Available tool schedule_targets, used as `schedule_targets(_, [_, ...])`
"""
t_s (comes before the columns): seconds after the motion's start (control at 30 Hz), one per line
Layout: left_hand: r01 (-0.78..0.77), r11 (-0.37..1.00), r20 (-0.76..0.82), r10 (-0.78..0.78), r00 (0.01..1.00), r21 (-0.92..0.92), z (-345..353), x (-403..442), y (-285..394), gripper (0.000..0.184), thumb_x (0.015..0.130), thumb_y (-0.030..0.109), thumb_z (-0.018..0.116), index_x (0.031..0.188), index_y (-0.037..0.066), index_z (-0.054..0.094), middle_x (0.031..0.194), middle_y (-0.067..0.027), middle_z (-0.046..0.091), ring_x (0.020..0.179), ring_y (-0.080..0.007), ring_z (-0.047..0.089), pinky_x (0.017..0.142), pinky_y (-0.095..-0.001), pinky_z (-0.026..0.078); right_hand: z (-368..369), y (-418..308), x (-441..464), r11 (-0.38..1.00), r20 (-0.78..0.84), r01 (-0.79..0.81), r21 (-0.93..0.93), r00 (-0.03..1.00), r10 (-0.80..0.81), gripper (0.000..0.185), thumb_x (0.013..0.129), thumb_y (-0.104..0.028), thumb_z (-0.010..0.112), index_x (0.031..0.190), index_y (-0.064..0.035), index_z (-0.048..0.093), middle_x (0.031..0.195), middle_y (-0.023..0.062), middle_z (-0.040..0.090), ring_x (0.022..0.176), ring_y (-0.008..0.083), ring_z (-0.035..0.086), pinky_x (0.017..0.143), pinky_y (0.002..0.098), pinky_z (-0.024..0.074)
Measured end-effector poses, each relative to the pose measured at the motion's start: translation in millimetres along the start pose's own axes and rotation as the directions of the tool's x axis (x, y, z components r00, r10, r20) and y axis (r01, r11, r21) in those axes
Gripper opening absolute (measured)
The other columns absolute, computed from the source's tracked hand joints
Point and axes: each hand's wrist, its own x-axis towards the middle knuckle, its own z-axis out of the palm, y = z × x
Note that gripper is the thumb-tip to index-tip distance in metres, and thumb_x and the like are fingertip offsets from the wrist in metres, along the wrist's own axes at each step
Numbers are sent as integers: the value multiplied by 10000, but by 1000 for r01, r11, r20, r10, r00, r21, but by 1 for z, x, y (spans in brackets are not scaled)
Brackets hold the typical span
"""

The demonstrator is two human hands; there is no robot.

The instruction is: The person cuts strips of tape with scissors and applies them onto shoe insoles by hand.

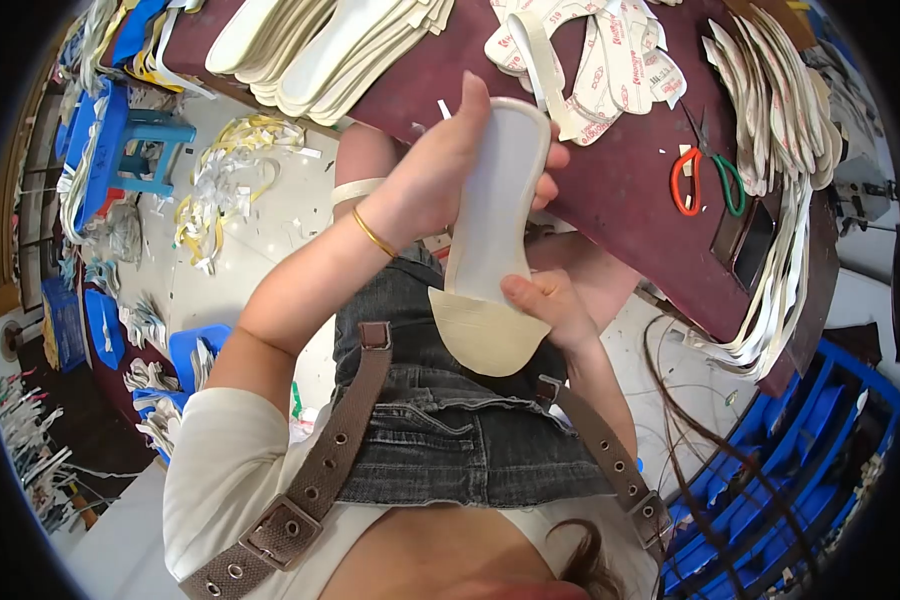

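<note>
My left hand (438, 168) is closed around the upper part of an insole (495, 190). Its palm presses the left edge, and its fingertips show past the right edge. The insole has a long white face with a cream border and a wide, rounded beige piece at its lower end. My right hand (560, 308) grips the insole lower down, with the thumb on top at the seam of the beige piece; the fingers behind it are hidden. The insole is held above my lap, in front of the table edge.
Stacked insoles (330, 50), printed insole pieces (620, 60) and another insole pile (770, 100) lie on the dark red table (610, 195). Scissors (705, 165) with red and green handles lie at the right. Scrap strips (232, 180) litter the floor near a blue stool (150, 150).
</note>
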Motion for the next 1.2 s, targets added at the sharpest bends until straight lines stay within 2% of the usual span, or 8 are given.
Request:
schedule_targets(0.33, [14, 988, -241, 23, 970, 152, 1, 11, -25, 361, 871, 225, 587, 1167, 33, 511, 1008, -85, 610, 791, -193, 630, 710, -319, 530, 7, -16, 23, 982, -61, 186, 31, 981, -184, 311, 840, -197, 637, 1039, 32, 570, 906, 47, 623, 751, 68, 573, 665, 231, 479])
schedule_targets(0.47, [-549, -56, 420, 709, 566, 834, -45, 35, -4, 442, 869, 200, 573, 1273, 60, 461, 1011, -105, 628, 876, -210, 631, 747, -296, 516, 3, -62, 13, 803, 63, -39, 595, 998, 3, 392, 900, -273, 426, 1074, 62, 536, 823, 148, 626, 640, 169, 610, 611, 280, 516])
schedule_targets(0.6, [-264, 765, 60, 285, 957, 588, -12, -22, -36, 480, 951, 418, 400, 1108, -7, 561, 844, -88, 658, 791, -157, 637, 708, -281, 515, -33, -75, 9, 837, 77, 335, 432, 911, -404, 587, 969, -448, 250, 993, 56, 549, 637, 155, 592, 432, 188, 541, 438, 261, 471])
schedule_targets(0.7, [-174, 784, -73, 269, 960, 596, 1, -25, -60, 481, 971, 399, 366, 1012, -33, 574, 809, -83, 630, 683, -101, 585, 613, -272, 490, -14, -85, 24, 849, -319, 389, -357, 804, -502, 529, 964, -418, 358, 930, 61, 580, 625, 81, 588, 493, 119, 539, 457, 233, 449])
schedule_targets(0.83, [-223, 778, -170, 388, 906, 588, -8, -24, -64, 463, 980, 378, 349, 1024, -32, 559, 824, -74, 619, 712, -100, 565, 643, -272, 480, 13, -32, 40, 857, -33, 420, -300, 893, -449, 430, 876, -147, 567, 1220, 57, 410, 1198, 145, 499, 1098, 196, 487, 896, 317, 411])
schedule_targets(0.97, [-174, 830, -161, 300, 940, 531, -18, -32, -69, 460, 983, 381, 329, 1109, -22, 511, 882, -74, 618, 750, -118, 580, 689, -269, 489, 7, -39, 38, 898, -33, 302, -319, 944, -329, 461, 918, -231, 523, 1251, 51, 378, 1169, 158, 513, 1093, 217, 499, 899, 358, 419])
schedule_targets(1.03, [-32, 956, -20, 40, 999, 292, -8, -36, -66, 489, 976, 421, 316, 1193, 5, 455, 961, -83, 597, 776, -122, 571, 719, -247, 477, 8, -66, 37, 639, -348, 497, 587, 868, -356, 481, 949, -345, 454, 1244, 29, 386, 1152, 150, 521, 1046, 230, 535, 871, 379, 446])
schedule_targets(1.2, [-109, 971, 14, 109, 994, 213, 4, -33, -54, 543, 959, 448, 342, 1306, 34, 386, 1082, -95, 558, 899, -148, 548, 757, -270, 465, -1, -63, 54, 825, -409, 524, 213, 814, -412, 449, 947, -394, 445, 1199, -23, 439, 1097, 83, 540, 964, 165, 541, 806, 339, 458])
